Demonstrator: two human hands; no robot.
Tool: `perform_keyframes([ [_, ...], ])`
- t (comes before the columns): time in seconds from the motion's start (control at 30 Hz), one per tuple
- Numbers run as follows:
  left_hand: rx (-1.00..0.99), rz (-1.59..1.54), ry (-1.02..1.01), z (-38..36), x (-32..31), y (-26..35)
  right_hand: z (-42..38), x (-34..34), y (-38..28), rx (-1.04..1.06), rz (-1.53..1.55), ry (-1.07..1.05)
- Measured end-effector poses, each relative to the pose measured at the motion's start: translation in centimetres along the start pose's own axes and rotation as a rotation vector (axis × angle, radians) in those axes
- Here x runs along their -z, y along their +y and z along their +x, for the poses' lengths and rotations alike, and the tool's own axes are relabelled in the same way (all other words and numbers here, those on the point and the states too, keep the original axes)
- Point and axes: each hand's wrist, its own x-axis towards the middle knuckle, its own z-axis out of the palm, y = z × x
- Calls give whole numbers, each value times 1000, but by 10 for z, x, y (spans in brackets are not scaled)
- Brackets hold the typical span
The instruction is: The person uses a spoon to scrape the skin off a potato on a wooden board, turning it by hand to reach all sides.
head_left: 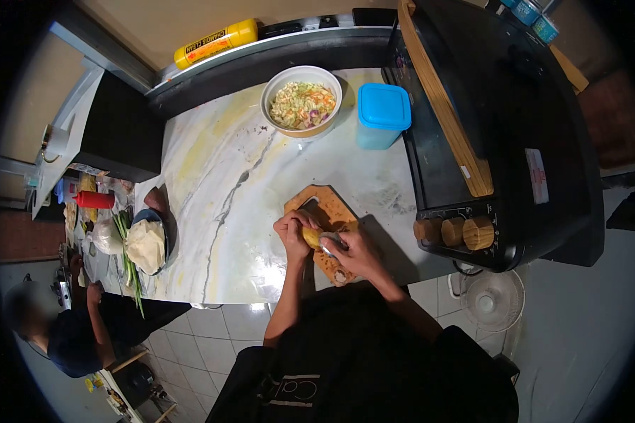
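Observation:
Over a wooden cutting board [323, 199] near the counter's front edge, my left hand [294, 231] is closed around a yellowish, oblong piece of food [310, 237]. My right hand [353, 252] is wrapped round a small metallic tool [329, 243], which is against the right side of the food. Its exact kind is hard to make out. Dark bits are scattered on the board, and a small pale brown piece [340, 276] lies at its lower end.
A bowl of chopped vegetables [302, 104] and a blue-lidded container [384, 113] stand farther back. A black oven [515, 141] is on the right. At left are a plate with pale sheets [146, 247], green onions [130, 264], and another person [77, 331].

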Motion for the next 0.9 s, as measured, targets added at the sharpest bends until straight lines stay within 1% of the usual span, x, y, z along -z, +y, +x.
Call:
perform_keyframes([
  [0.03,4,7,-10,3,1,0,2,1,-1,-34,-17,-3],
  [0.13,7,-36,-30,4,1,-3,6,9,5,52,-102,3],
  [0.17,6,-37,-25,1,1,-4,4,6,8,14,-30,-4],
  [0.27,2,-35,-20,2,3,-2,5,-1,30,61,-218,-14],
  [0.37,6,-43,-24,5,1,0,10,6,12,83,-102,53],
  [0.47,1,-48,-38,4,2,-4,7,4,17,137,-361,58],
  [0.57,-3,-50,-32,2,4,-2,8,3,0,66,-7,40],
  [0.67,2,-47,-43,5,0,-2,8,8,14,19,-252,11],
  [0.7,0,-53,-42,4,2,-3,7,9,10,195,-391,21],
  [0.8,-1,-40,-31,2,4,-2,2,4,-5,-8,-71,-45],
  [0.83,-2,-35,-28,3,2,-2,7,7,7,-21,-124,-46],
  [0.9,11,-54,-31,1,5,-3,3,6,3,95,-117,5],
])
